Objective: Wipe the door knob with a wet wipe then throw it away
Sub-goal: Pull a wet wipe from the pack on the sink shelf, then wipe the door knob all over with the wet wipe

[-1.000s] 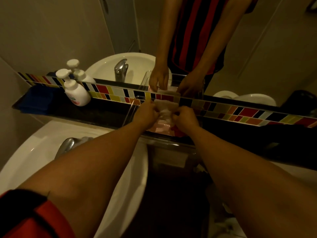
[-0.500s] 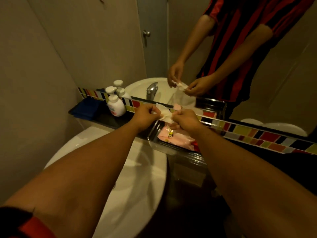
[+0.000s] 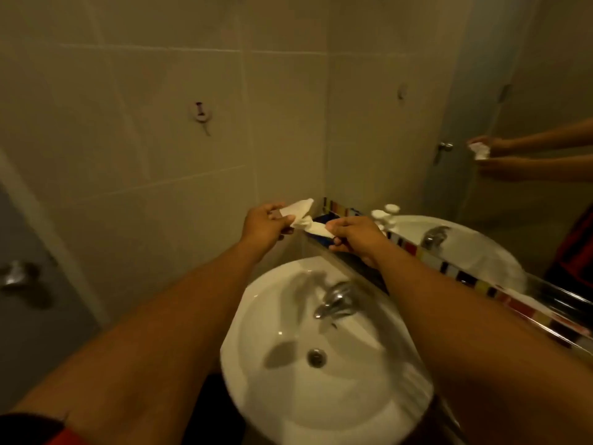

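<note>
A white wet wipe (image 3: 303,216) is stretched between my two hands above the far side of the sink. My left hand (image 3: 264,224) pinches its left end and my right hand (image 3: 354,237) pinches its right end. At the far left edge a blurred metal door knob (image 3: 17,274) sticks out of a grey door. The mirror at the right shows a reflected knob (image 3: 445,146) and my reflected hands with the wipe.
A white sink (image 3: 317,358) with a chrome tap (image 3: 337,298) lies below my forearms. A dark shelf with a coloured tile strip (image 3: 449,269) runs under the mirror, with white pump bottles (image 3: 385,216). A wall hook (image 3: 200,114) sits on the tiled wall.
The view has swung left from the shelf and the pink wipe pack to the wall and door. Both hands have lifted the wipe clear and pulled it apart a little.
</note>
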Motion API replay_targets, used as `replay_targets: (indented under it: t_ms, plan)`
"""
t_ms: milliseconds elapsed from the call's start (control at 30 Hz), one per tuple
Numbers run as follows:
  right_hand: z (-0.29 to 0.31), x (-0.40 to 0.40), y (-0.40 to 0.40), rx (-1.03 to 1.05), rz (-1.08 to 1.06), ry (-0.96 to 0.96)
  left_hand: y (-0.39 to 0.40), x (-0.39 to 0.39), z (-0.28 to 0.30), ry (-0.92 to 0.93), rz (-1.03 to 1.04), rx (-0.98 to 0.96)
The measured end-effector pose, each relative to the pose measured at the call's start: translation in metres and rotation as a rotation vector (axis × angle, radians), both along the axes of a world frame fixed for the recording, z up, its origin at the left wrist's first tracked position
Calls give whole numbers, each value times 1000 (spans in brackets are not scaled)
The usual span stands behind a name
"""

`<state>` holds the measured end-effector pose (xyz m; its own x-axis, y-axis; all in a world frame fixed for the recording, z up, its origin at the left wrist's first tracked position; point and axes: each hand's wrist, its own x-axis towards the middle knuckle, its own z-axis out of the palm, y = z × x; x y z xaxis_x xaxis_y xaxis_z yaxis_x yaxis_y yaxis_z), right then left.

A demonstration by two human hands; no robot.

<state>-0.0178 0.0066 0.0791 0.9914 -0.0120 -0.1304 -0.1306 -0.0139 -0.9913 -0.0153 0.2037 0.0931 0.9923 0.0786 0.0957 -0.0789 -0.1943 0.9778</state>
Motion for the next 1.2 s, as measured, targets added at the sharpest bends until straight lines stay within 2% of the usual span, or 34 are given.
replay_targets:
  t_ms: [133, 233, 467, 600, 733, 833, 1133, 1200]
  plan:
    - [6, -15, 102, -24, 145, -6, 106, -46, 12, 22, 141, -38]
    - [11, -32, 170, -27, 248, 15, 169, -82, 15, 109, 205, -85]
    - [14, -82, 284, 6, 343, 60, 277, -148, 4, 166, 299, -291]
    - [1, -105, 323, 46, 378, 102, 311, -182, -2, 126, 269, -216]
    - [-9, -116, 349, 9, 424, 88, 335, -202, -9, 129, 251, -55]
    - [-11, -117, 365, -27, 454, 96, 350, -209, -13, 147, 254, -2]
    - [-21, -100, 414, -21, 616, 184, 386, -202, -22, 170, 373, -80]
    - [-22, -90, 427, -7, 645, 192, 395, -193, -22, 147, 407, -21]
